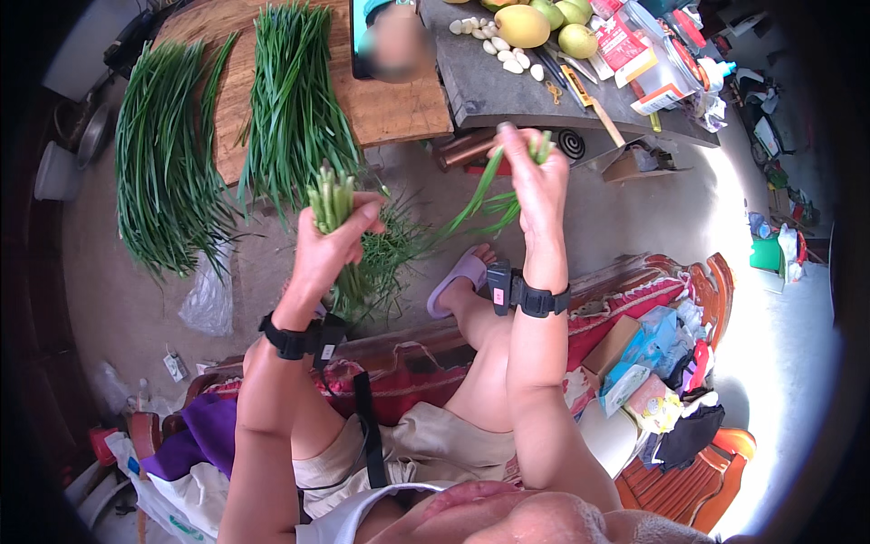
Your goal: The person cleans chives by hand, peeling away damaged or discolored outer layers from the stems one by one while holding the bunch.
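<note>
My left hand [328, 249] is closed around a bunch of garlic chives [332, 201]. Pale stem ends stick up above the fist, and green leaves hang below it. Farther right and a little higher, my right hand [539, 186] grips a few chive strands [482, 198], stem ends showing at the fingertips and leaves drooping to the left. Two large heaps of chives, a left one [163, 163] and a middle one [294, 100], lie on the wooden table [408, 113], their leaves hanging over its near edge. Loose green bits [399, 240] show low down beyond my left hand.
A screen [364, 68] stands on the table. The grey tabletop [507, 104] at right carries yellow-green fruit [523, 27], white pieces [498, 45], a cutter [573, 83] and packages. Below are a clear plastic bag [208, 295], a carton [639, 163], and a wooden bench [716, 290] with clutter.
</note>
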Demonstrator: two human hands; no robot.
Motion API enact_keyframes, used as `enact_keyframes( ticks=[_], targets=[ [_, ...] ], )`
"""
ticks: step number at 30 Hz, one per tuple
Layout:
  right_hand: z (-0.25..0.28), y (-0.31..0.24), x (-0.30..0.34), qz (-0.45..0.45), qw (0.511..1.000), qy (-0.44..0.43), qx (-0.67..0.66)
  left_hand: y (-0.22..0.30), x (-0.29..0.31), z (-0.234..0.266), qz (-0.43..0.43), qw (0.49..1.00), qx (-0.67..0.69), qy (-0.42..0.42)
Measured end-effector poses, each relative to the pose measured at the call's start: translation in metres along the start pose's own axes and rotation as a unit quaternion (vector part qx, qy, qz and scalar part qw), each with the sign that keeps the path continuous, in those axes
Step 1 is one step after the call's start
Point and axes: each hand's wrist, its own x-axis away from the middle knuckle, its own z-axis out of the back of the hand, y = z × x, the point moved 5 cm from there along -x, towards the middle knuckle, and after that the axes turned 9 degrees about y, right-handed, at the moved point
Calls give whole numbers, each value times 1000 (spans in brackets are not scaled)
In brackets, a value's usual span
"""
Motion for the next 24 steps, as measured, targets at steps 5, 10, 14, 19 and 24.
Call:
enact_keyframes(
  ticks=[5,10,14,19,24],
  targets=[
    [-48,21,34,-56,986,-158,12,2,1,-19,-17,999,-42,-19],
    [-69,26,51,-90,970,-228,-5,-4,-1,-24,-31,999,-22,-33],
    [-68,28,50,-91,970,-224,-17,-8,-3,-21,-17,999,-13,-36],
    [-67,32,49,-66,963,-261,15,-10,-1,-21,-13,998,-13,-55],
    [-64,28,50,-108,955,-276,4,-7,2,-24,-32,996,-44,-76]
  ],
)
